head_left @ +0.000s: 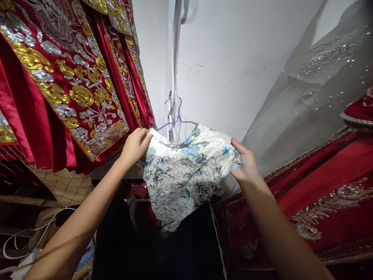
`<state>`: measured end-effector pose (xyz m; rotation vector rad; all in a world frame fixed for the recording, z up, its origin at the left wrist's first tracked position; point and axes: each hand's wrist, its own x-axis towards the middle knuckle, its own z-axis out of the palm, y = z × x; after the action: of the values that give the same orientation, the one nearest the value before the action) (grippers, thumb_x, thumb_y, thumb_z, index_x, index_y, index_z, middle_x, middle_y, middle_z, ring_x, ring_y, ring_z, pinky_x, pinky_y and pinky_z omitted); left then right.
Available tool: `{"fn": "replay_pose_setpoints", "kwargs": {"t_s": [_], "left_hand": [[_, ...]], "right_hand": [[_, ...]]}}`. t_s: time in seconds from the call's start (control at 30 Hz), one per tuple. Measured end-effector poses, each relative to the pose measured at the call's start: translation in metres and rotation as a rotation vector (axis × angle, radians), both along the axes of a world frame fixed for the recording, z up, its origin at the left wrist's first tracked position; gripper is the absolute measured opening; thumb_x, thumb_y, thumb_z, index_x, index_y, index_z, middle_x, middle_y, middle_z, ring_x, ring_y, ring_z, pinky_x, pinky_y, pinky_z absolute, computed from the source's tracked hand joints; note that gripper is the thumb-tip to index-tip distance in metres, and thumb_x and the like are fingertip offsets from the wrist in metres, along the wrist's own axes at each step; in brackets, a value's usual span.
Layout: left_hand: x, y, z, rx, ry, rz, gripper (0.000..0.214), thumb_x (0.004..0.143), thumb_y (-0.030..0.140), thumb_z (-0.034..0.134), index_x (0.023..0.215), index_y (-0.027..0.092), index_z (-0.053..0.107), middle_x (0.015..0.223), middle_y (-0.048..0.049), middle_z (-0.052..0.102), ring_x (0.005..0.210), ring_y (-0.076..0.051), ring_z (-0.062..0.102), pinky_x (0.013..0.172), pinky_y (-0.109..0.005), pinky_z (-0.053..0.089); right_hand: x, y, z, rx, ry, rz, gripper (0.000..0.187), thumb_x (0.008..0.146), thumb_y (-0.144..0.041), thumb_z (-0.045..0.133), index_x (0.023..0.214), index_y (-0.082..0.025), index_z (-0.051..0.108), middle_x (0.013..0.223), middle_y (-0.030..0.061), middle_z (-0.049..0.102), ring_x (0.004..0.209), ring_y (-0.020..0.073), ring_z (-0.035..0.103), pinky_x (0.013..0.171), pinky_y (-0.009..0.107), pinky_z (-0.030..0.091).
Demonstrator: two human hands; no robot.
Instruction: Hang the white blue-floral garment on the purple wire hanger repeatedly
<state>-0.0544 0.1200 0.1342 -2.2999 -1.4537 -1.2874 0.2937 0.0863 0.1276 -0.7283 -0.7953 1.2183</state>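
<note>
A short-sleeved floral blouse [183, 171], white with blue, grey and yellow patterning, hangs on a thin purple clothes hanger [178, 116]. The hanger's hook is at a narrow pale vertical strip [171, 58] on the wall. My left hand [136, 146] pinches the blouse at its left shoulder, close to the neckline. At the other side, my right hand [246, 161] grips the edge of the right sleeve, thumb on top and fingers behind the cloth. Between the two hands the blouse is spread, its lower hem drooping.
A red garment with gold and silver embroidery [78, 85] hangs at the left. Sheer sparkling fabric [314, 89] and red beaded cloth [329, 190] are at the right. A white cable [17, 237] loops at the lower left. The white wall [227, 50] stands behind the hanger.
</note>
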Motion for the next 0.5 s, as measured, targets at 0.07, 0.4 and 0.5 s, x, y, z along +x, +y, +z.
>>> {"fn": "replay_pose_setpoints", "kwargs": {"t_s": [0.07, 0.4, 0.5], "left_hand": [[0.013, 0.005, 0.017, 0.031, -0.003, -0.060, 0.026, 0.098, 0.036, 0.044, 0.096, 0.018, 0.063, 0.094, -0.0071, 0.065, 0.091, -0.022, 0.060, 0.081, -0.032, 0.044], [0.050, -0.040, 0.031, -0.289, -0.269, -0.468, 0.037, 0.099, 0.045, 0.042, 0.112, 0.020, 0.065, 0.113, -0.0080, 0.066, 0.106, -0.022, 0.060, 0.095, -0.038, 0.045], [0.057, -0.070, 0.030, -0.638, -0.522, -0.656, 0.032, 0.094, 0.047, 0.051, 0.110, 0.020, 0.060, 0.113, -0.0082, 0.065, 0.098, -0.020, 0.062, 0.084, -0.034, 0.050]], "right_hand": [[-0.005, -0.013, 0.007, -0.080, 0.053, -0.039, 0.024, 0.093, -0.036, 0.057, 0.094, -0.016, 0.070, 0.084, 0.0083, 0.076, 0.092, 0.0269, 0.073, 0.084, 0.041, 0.061], [-0.041, -0.097, -0.022, 0.339, -0.293, -0.162, 0.039, 0.094, -0.054, 0.049, 0.112, -0.023, 0.065, 0.098, 0.0074, 0.071, 0.089, 0.0242, 0.071, 0.075, 0.037, 0.062], [-0.075, -0.126, -0.034, 0.531, -0.545, 0.050, 0.059, 0.079, -0.054, 0.072, 0.127, -0.023, 0.058, 0.113, 0.0093, 0.067, 0.096, 0.0254, 0.068, 0.080, 0.034, 0.060]]}}
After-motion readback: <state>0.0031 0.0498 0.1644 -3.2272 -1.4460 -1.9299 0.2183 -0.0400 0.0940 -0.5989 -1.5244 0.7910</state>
